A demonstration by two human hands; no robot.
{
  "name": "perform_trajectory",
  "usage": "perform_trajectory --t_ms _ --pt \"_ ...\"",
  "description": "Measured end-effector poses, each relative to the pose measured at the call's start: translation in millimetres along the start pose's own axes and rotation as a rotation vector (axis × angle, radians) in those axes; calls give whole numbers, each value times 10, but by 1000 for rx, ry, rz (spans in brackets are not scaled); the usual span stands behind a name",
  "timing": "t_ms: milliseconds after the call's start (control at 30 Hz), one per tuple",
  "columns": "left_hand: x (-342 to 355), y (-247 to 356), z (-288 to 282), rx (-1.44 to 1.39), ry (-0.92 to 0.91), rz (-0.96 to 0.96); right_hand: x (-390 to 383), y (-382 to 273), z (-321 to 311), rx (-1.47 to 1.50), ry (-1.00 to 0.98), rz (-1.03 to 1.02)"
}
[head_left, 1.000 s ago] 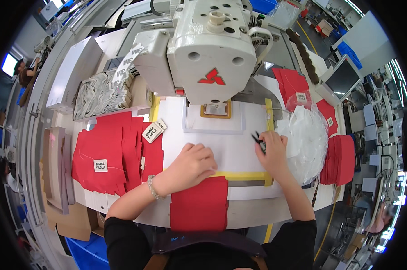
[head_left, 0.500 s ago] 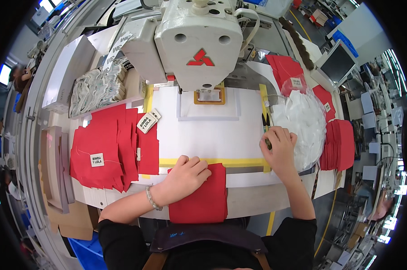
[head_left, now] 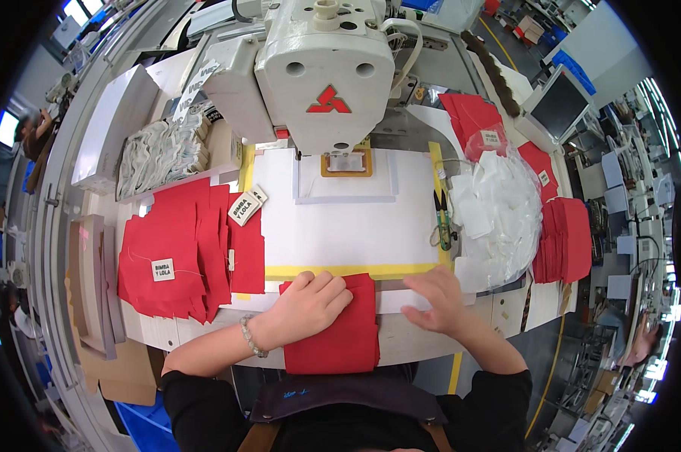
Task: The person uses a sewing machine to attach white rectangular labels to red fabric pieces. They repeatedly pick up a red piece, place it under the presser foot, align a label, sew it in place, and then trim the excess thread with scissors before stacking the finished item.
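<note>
Covering the red cloth piece point(head_left: 340, 331), the flat left hand point(head_left: 310, 305) hides its upper corner; right hand point(head_left: 438, 301) lies released.

Single head-worn fisheye view, looking steeply down from close above onto the sewing table point(head_left: 340, 226). Sewing machine point(head_left: 325, 75) at upper centre of the frame, left hand point(head_left: 306, 305) and right hand point(head_left: 438, 297) entering from the lower edge. Straight edges bent toward the rim; no second view sharing the scene.

The right hand point(head_left: 440, 300) left the snips point(head_left: 440, 218) for the table edge point(head_left: 408, 343).
</note>
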State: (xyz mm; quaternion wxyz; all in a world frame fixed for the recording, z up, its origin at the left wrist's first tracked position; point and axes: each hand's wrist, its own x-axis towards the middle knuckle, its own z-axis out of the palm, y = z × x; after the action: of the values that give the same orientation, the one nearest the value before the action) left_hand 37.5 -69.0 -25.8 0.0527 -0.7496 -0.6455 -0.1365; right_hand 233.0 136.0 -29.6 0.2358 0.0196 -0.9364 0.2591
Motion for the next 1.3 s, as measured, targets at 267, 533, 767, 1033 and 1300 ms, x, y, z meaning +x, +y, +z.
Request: perform_trajectory --t_ms 267,533,767,1033,1300 --pt "642 -211 -350 154 259 47 -38 -35 303 203 -22 18" --pt "1010 -407 215 -116 181 114 376 396 -113 882 274 806" --pt "929 -718 565 102 275 289 297 660 -93 754 160 783" --pt "919 -896 531 212 281 277 647 888 -107 612 14 728" --pt "669 -1109 524 341 178 41 955 828 34 511 19 453"
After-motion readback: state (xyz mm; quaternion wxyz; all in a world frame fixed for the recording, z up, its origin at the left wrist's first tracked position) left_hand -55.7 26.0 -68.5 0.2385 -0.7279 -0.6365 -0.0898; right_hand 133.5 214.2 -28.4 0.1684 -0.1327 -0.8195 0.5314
